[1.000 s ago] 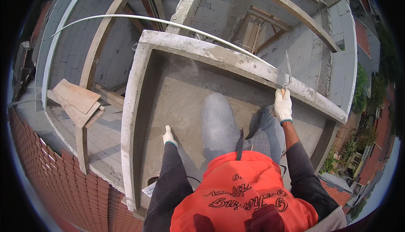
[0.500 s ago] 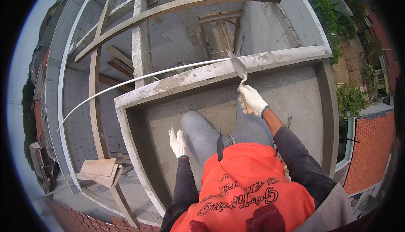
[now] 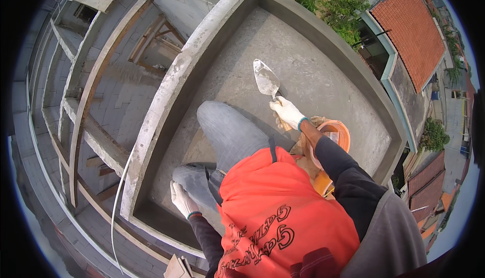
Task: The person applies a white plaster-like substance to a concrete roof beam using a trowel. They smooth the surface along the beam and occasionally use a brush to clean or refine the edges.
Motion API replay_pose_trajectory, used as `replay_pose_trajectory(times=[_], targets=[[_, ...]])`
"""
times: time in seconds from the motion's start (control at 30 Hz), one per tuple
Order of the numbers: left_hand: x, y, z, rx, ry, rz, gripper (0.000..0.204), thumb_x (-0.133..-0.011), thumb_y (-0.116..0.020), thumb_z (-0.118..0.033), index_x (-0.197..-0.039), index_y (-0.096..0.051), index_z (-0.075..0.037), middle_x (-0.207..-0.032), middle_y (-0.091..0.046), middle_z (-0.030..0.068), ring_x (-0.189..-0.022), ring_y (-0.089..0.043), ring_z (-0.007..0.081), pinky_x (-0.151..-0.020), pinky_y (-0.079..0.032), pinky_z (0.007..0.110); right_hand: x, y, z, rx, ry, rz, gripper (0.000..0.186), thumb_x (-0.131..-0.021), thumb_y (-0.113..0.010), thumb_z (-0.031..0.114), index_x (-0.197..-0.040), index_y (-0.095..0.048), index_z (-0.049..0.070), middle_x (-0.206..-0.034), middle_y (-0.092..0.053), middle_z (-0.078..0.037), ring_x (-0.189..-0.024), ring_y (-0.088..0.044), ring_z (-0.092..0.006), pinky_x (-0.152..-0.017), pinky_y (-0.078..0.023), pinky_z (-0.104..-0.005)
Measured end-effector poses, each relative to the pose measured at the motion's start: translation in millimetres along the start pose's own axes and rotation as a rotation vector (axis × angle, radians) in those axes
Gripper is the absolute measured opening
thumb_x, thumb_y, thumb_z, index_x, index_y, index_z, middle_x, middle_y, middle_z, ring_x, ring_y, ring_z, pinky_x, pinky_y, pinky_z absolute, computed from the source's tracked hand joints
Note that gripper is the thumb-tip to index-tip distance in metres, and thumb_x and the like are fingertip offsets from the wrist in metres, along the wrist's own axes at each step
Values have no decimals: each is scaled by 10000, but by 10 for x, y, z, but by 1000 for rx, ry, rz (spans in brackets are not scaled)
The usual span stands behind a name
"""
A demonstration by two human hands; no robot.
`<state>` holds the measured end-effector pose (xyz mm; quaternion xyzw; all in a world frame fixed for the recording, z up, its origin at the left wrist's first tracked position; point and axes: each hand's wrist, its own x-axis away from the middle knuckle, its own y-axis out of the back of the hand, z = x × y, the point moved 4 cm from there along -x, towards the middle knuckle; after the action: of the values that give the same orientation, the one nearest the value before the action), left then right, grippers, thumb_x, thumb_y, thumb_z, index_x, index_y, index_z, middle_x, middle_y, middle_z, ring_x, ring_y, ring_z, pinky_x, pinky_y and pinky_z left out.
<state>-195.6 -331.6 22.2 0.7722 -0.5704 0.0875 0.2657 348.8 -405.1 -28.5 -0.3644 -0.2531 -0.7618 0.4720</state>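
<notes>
One low-walled concrete slab [image 3: 323, 71] surrounds the person's bent legs [image 3: 232, 131]. Close by the right forearm [image 3: 336, 155] is an orange bucket [image 3: 345, 132]; a careless backward swing of that arm might tip it. Farther forward, over the slab, a mason's trowel [image 3: 266, 77] could drop if its hold slackened. The gloved right hand [image 3: 287, 112] grips its handle; the gloved left hand [image 3: 183, 199], fingers loosely extended, appears unladen beside the left leg.

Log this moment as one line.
right hand: holds trowel | left hand: beside left leg, nothing visibly held | orange bucket: near right forearm
</notes>
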Motion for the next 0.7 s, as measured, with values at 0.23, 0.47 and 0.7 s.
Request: replay_pose_trajectory(times=[0.23,0.47,0.7], targets=[[-97,-232,-434,-95,-3,89,652,-1154,-646,-379,-1663,-499,2,-1447,-663,90,-1286,-616,154,-1083,-468,309,-334,844,-1151,202,-20,-475,579,-1004,-714,444,-1389,-690,12,-1277,-767,-269,-1204,-715,-422,-1034,-524,-466],[-178,-239,-597,-234,-69,123,715,-1155,-635,-411,-1664,-459,59,-1641,-564,181,-1460,-564,246,-1203,-438,375,-525,827,-1299,73,-43,-531,534,-1021,-735,366,-1398,-694,-10,-1123,-782,-148,-996,-696,-252,-920,-542,-394],[-301,-313,-681,-285,-47,139,716,-1139,-646,-402,-1655,-472,64,-1666,-535,193,-1480,-547,280,-1251,-424,397,313,1810,-551,463,102,-927,748,-1010,-695,533,-1540,-586,16,-1432,-678,-315,-1340,-656,-476,-1132,-516,-505]])
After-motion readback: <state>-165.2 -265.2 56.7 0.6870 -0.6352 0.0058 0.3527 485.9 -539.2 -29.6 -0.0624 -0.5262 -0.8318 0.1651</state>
